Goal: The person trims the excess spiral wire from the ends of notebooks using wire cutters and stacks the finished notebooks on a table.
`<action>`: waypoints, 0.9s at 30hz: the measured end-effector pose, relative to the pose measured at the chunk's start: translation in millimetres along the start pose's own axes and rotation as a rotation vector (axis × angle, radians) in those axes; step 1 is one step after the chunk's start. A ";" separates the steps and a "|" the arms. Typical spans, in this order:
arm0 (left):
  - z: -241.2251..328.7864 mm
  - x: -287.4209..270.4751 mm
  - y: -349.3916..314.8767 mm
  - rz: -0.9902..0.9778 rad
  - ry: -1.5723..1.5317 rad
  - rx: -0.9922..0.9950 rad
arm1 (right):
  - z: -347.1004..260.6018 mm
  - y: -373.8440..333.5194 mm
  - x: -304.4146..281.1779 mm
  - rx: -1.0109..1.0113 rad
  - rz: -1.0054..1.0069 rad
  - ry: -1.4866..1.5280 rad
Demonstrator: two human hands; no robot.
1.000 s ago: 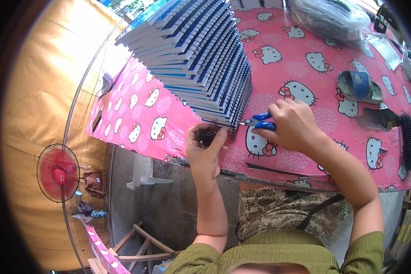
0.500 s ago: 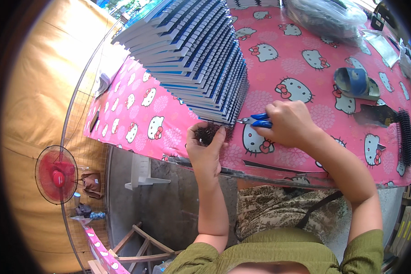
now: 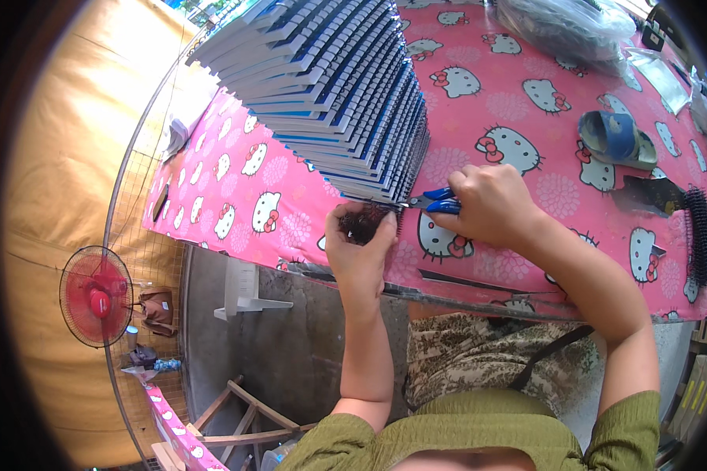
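A tall stack of wire-bound notebooks stands on the pink table, white pages and blue covers fanning leftward. At its near bottom edge, my left hand is closed around a dark coil of binding wire, thumb to the right of it. My right hand grips blue-handled cutting pliers from the right. Their small metal jaws point left at the stack's lower corner, beside the coil and near my left thumb. Whether the jaws touch the wire is too small to tell.
A blue slide sandal lies on the patterned pink tablecloth to the right. Beyond it are a black bristly strip and a clear plastic bag. A red fan and a white stool stand at the left.
The plier jaws have shifted slightly left and down toward the coil, and the handles look closer together. My left hand has turned a little, thumb moving right.
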State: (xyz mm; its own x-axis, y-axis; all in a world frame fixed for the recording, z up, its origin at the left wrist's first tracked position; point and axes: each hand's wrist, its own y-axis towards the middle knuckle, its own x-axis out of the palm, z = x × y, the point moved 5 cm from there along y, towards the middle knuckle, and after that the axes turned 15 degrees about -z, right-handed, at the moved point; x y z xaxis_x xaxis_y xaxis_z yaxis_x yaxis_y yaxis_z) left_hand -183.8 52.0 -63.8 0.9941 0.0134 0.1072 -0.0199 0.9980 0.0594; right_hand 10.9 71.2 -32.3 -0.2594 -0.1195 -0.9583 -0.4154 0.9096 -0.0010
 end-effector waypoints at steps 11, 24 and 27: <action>-2.3 -3.4 3.8 -0.083 0.156 0.026 | -2.7 -3.3 2.2 -0.101 0.154 -0.202; -8.6 -10.4 0.0 -0.032 0.284 0.111 | -6.8 -6.5 1.5 -0.028 0.042 -0.164; 0.5 -3.1 -5.4 -0.057 0.349 0.087 | -9.8 -2.3 2.9 -0.097 0.169 -0.269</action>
State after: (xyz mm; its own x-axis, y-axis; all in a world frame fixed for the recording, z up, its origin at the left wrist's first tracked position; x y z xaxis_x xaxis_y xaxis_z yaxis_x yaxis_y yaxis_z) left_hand -186.9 46.6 -63.9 0.9700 -0.0070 -0.2429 0.0426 0.9890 0.1415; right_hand 2.6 64.9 -32.3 -0.0977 0.1504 -0.9838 -0.4705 0.8641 0.1788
